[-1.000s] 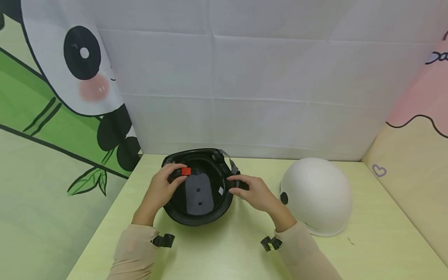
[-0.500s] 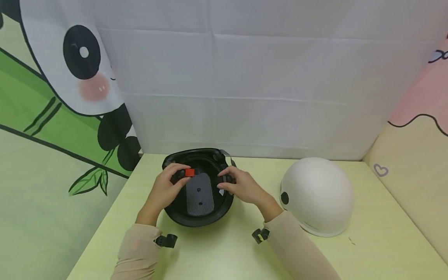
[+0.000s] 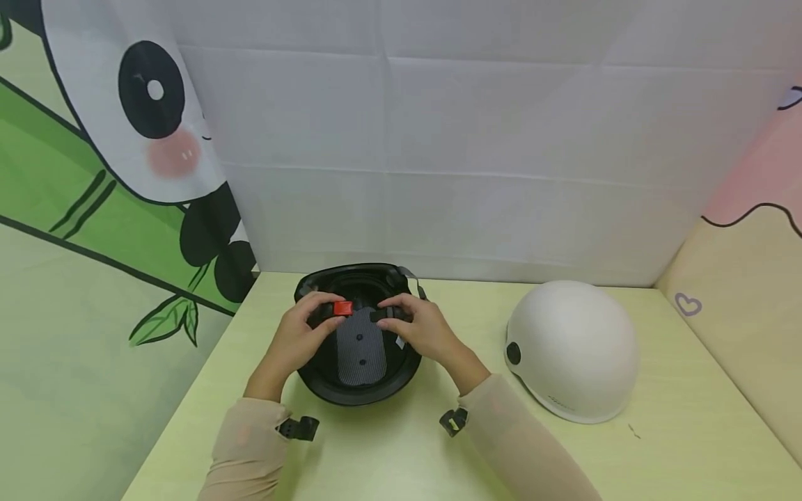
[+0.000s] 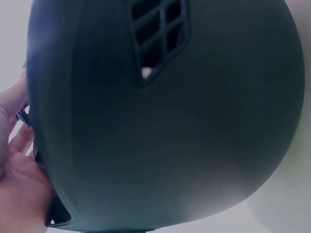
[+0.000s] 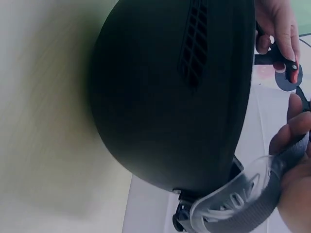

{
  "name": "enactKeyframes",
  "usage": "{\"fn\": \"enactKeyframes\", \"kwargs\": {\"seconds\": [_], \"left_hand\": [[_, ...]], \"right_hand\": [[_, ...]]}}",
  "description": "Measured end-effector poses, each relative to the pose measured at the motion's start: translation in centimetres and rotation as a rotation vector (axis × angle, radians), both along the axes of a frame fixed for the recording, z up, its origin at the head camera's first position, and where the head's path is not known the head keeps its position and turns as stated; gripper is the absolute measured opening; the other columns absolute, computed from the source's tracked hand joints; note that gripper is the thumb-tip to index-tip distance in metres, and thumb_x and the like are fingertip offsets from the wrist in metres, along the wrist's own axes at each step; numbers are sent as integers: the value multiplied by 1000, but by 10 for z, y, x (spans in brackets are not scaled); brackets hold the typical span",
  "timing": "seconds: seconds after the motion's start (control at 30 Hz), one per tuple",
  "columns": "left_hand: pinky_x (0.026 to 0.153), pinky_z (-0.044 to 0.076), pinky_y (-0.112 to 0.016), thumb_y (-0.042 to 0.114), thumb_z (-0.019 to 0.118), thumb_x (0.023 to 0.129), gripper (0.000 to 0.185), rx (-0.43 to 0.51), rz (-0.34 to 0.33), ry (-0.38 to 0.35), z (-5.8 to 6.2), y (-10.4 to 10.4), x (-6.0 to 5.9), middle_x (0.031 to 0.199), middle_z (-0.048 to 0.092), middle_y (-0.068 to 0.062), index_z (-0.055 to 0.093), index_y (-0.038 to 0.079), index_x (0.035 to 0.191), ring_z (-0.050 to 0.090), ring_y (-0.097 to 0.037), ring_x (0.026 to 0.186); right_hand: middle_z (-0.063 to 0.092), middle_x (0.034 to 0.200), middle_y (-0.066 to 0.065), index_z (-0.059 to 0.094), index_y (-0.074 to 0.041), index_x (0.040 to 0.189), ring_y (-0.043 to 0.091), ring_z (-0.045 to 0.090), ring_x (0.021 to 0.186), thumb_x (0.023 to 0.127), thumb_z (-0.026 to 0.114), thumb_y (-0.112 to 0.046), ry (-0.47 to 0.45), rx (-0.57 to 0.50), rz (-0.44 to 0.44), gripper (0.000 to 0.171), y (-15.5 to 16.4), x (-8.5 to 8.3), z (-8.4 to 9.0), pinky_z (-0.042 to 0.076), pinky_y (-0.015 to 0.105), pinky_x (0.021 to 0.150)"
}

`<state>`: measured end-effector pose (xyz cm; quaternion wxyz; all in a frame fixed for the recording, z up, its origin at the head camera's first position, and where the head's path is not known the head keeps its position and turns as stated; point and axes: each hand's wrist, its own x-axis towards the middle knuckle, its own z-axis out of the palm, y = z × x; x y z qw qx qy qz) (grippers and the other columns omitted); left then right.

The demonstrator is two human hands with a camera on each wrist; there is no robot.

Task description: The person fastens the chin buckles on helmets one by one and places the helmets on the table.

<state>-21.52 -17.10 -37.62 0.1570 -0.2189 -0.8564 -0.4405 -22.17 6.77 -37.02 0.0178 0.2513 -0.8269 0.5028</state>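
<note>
1. We see the left hand (image 3: pixel 294 341) over the left rim of the black helmet (image 3: pixel 357 386), fingers curled, pinching the buckle half with the red tab (image 3: pixel 341 308).
2. The right hand (image 3: pixel 426 332) is over the helmet's right side, fingers curled round the other black buckle piece (image 3: pixel 383 314); the two buckle halves are close, with a small gap between them, not joined.
3. In the right wrist view we see the right hand's fingers (image 5: pixel 291 131) also against a grey strap (image 5: pixel 262 206) with a clear chin pad (image 5: pixel 233 194) at the helmet's rim.
4. In the left wrist view only the edge of the left hand (image 4: pixel 19 179) shows beside the dark shell (image 4: pixel 165 126) and its vent grid (image 4: pixel 160 29); the grip is not visible there.
5. The black helmet lies upside down, opening up, near the back left corner of the table (image 3: pixel 401 452), with a grey mesh pad (image 3: pixel 360 351) inside it.
6. A white helmet (image 3: pixel 570 348) sits dome up on the right half of the table, well apart from the hands and just clear of the black one.
7. Both forearms wear beige sleeves (image 3: pixel 250 445) with small black clips (image 3: pixel 299 428) at the wrists.
8. Behind the table there is a white cloth backdrop (image 3: pixel 438 139); a panda and bamboo print (image 3: pixel 125 139) on the left, a pink and cream panel (image 3: pixel 752 229) on the right.
</note>
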Motion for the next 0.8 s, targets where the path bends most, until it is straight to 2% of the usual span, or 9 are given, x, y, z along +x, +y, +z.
{"fn": "enactKeyframes", "kwargs": {"seconds": [0.27, 0.5, 0.57, 0.8], "left_hand": [[89, 37, -46, 12, 69, 80, 32, 33, -25, 0, 4, 3, 2, 108, 56, 3, 61, 17, 110, 48, -17, 104], [86, 38, -48, 2, 67, 80, 28, 29, -44, 3, 31, 15, 22, 106, 56, -9, 60, 3, 107, 49, -24, 101], [86, 38, -47, 3, 67, 80, 28, 40, -55, 1, 28, 15, 20, 107, 56, -8, 60, 5, 108, 49, -23, 101], [84, 40, -43, 12, 69, 80, 30, 49, -75, 30, 4, 7, 3, 107, 56, 2, 61, 14, 109, 49, -16, 100]], "right_hand": [[56, 65, -4, 60, -14, 113, 15, 52, 56, 82, 66, -29, -1, -36, 20, 34, -10, -1, 3, 42, 27, 47], [56, 67, 1, 60, -16, 113, 15, 50, 54, 83, 65, -30, -12, -47, 17, 34, -16, -2, 3, 42, 28, 46], [56, 69, 2, 60, -18, 113, 15, 51, 55, 82, 64, -32, -21, -44, 13, 34, -18, -2, 3, 42, 28, 47], [56, 72, -3, 60, -22, 113, 13, 54, 59, 81, 65, -35, -50, -34, -11, 35, -22, -2, 3, 46, 29, 55]]}}
